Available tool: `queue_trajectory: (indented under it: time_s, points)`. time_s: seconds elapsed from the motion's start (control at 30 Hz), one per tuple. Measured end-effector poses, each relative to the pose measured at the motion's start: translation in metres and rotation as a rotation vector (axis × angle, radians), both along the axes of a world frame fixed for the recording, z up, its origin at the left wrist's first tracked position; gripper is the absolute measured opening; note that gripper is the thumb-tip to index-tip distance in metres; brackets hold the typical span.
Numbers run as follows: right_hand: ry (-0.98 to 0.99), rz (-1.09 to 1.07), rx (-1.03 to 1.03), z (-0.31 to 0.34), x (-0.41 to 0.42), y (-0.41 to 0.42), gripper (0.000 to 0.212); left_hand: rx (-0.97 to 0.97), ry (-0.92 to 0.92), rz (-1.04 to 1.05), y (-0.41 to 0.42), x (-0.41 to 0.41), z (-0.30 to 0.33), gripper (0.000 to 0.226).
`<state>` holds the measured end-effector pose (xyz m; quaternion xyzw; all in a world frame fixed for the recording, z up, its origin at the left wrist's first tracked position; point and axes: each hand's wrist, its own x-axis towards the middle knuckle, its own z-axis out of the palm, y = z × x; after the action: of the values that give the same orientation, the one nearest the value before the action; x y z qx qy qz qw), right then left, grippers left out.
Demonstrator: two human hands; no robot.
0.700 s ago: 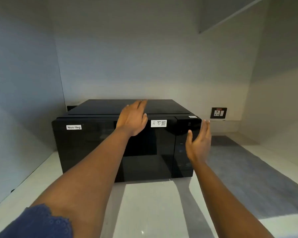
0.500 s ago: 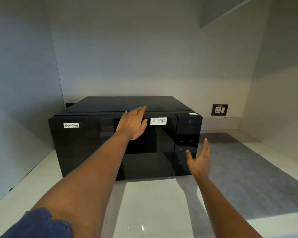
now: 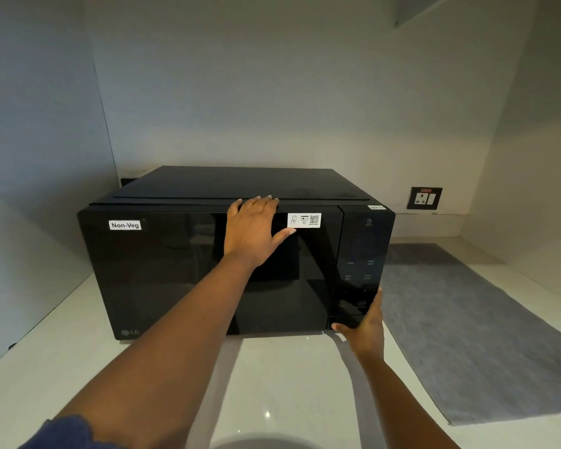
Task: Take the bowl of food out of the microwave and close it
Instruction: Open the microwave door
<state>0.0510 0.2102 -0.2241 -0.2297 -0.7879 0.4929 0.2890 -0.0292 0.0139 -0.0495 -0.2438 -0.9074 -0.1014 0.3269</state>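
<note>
We see a black microwave (image 3: 208, 270) standing on a pale, glossy counter (image 3: 272, 384), its door (image 3: 175, 273) shut; the dark, mirror-smooth glass hides the inside, so we cannot tell where the bowl is or what it holds. Our left hand (image 3: 251, 228) lies flat and spread on the upper front of the door, fingers reaching over the top edge and thumb pointing toward a white sticker (image 3: 304, 220) with a square code. Our right hand (image 3: 363, 322) is open too, fingers straight against the lower right corner of the control panel (image 3: 360, 254), thumb at the bottom edge. A white "Non-Veg" label (image 3: 125, 225) sits at the door's upper left. A grey, soft-looking mat (image 3: 460, 319) lies to the right, and a wall socket (image 3: 425, 198) sits behind.
</note>
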Motion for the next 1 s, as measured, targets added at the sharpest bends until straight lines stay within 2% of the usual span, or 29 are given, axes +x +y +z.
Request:
queue_trajectory:
  time_s: [0.2,0.67,1.0]
  points:
    - [0.046,-0.066,0.01,-0.006,-0.007,-0.002,0.108,0.014,0.024,0.002,0.001,-0.004,-0.002,0.07]
    - [-0.052,-0.257,0.171,-0.01,-0.013,-0.007,0.105,0.003,0.052,0.012,0.004,-0.003,-0.002,0.071]
    - [-0.061,-0.289,0.156,-0.007,-0.016,-0.01,0.096,-0.015,0.048,0.001,0.001,0.002,-0.002,0.072]
